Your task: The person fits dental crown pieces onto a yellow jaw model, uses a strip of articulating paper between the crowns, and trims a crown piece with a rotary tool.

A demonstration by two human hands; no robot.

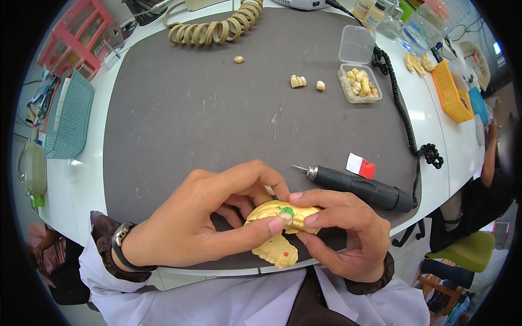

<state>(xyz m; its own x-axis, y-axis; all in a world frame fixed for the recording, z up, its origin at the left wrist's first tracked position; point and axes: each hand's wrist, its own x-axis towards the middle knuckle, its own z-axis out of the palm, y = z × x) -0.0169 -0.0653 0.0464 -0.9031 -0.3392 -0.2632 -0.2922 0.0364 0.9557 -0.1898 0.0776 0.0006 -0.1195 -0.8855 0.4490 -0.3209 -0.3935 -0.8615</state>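
Note:
A yellow plaster dental cast (278, 253) is held between my two hands near the front edge of the mat. On it is a green patch (286, 210), with a small tooth-coloured crown (285, 218) just below. My left hand (209, 214) grips the cast from the left, its thumb tip against the crown and its index finger at the far edge. With thumb and fingers, my right hand (350, 231) pinches the cast's right side. Red marks show on the cast's lower part. The fingers partly hide the cast.
A black dental handpiece (359, 187) with a bur lies right of the cast beside a red-and-white piece (361, 166). Farther back are a clear box (361, 100) of tooth crowns, a joined crown piece (298, 81) and single crowns (321, 86). Baskets (70, 122) flank the mat.

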